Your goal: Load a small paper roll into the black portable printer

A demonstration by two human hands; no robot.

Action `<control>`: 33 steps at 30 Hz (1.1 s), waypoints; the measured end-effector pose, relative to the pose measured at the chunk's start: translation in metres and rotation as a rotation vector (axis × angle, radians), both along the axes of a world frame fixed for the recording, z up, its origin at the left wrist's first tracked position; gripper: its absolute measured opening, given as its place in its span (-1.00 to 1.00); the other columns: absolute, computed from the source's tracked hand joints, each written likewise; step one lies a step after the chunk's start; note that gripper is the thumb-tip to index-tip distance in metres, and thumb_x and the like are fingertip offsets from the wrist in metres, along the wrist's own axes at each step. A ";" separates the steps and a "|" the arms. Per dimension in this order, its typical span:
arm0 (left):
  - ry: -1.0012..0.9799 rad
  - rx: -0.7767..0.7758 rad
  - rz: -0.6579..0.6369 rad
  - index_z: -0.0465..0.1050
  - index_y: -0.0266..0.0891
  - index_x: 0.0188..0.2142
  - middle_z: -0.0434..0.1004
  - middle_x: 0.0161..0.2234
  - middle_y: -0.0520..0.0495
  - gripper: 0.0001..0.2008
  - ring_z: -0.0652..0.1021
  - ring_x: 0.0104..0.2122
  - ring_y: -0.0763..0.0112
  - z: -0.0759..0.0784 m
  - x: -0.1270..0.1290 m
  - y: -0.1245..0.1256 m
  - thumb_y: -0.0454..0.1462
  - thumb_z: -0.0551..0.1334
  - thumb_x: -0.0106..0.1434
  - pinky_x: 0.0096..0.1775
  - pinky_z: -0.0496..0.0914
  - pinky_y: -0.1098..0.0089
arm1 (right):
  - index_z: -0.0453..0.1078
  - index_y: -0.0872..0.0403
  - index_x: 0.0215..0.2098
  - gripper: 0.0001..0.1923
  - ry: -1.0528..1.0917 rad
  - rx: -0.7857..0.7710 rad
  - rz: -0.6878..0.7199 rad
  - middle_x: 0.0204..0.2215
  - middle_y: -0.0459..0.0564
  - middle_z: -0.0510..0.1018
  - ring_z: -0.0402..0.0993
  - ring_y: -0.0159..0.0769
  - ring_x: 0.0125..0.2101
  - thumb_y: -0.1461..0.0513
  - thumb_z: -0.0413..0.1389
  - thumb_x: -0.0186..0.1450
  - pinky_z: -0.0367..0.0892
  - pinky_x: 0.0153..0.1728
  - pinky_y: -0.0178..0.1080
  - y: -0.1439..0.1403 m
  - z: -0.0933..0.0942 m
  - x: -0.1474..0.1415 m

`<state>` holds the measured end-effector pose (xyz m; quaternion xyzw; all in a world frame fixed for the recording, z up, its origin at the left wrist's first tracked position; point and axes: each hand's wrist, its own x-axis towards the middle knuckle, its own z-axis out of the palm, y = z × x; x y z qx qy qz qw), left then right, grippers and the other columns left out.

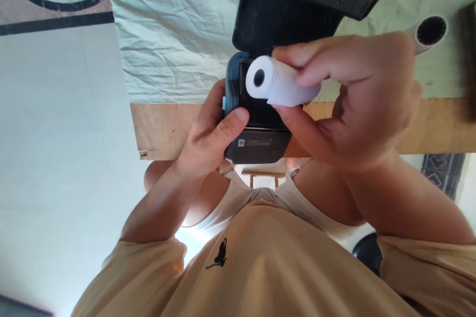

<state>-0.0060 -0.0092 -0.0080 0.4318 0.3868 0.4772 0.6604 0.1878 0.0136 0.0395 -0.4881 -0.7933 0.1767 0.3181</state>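
A small dark receipt printer (260, 147) is gripped at its left side by my left hand (213, 131), the thumb lying over its near edge. Over the printer's open paper bay, my right hand (357, 94) pinches a white paper roll (277, 79) between thumb and fingers. The roll's round end with its dark core faces left, and a loose paper edge hangs below it. I cannot tell whether the roll touches the bay. A bluish tab shows on the printer's left side.
Behind the printer, a larger black case (290, 15) stands on a pale green cloth (174, 34). Another white roll (427, 34) with a dark core lies at the right. The table's wooden front edge (159, 129) runs beneath my hands. A dark object borders the far right.
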 end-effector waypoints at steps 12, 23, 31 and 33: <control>0.016 0.003 -0.036 0.46 -0.06 0.12 0.62 -0.03 -0.08 -0.61 0.64 -0.11 0.22 0.000 -0.002 -0.001 -0.03 0.23 0.37 -0.16 0.58 0.27 | 0.37 0.00 -0.25 -0.92 -0.112 0.322 0.115 -0.01 -0.14 0.68 0.66 -0.22 -0.13 0.30 0.18 0.33 0.49 -0.20 -0.12 0.002 -0.008 0.007; -0.002 0.040 -0.008 0.52 -0.15 0.05 0.63 -0.09 -0.10 -0.64 0.60 -0.05 0.19 -0.001 -0.003 0.001 -0.06 0.15 0.40 -0.13 0.54 0.26 | 0.34 -0.04 -0.27 -0.91 -0.056 0.337 0.130 -0.24 -0.22 0.66 0.56 -0.36 -0.26 0.30 0.14 0.34 0.38 -0.25 -0.16 -0.008 -0.003 0.004; -0.066 -0.057 -0.083 0.26 -0.01 0.28 0.56 0.02 -0.04 -0.24 0.56 0.01 0.17 0.019 -0.005 0.001 -0.04 0.49 0.16 -0.17 0.49 0.30 | 0.29 -0.07 -0.26 -0.91 -0.047 0.282 0.274 -0.27 -0.29 0.59 0.49 -0.46 -0.24 0.24 0.12 0.41 0.28 -0.27 -0.21 -0.024 -0.004 0.005; -0.048 0.001 -0.112 0.24 0.00 0.30 0.57 -0.07 -0.01 -0.27 0.58 -0.16 0.31 0.015 -0.006 0.002 -0.12 0.47 0.21 -0.22 0.45 0.33 | 0.29 -0.06 -0.27 -0.89 -0.055 0.291 0.262 -0.27 -0.31 0.61 0.48 -0.45 -0.26 0.25 0.14 0.39 0.27 -0.27 -0.19 -0.024 -0.006 0.004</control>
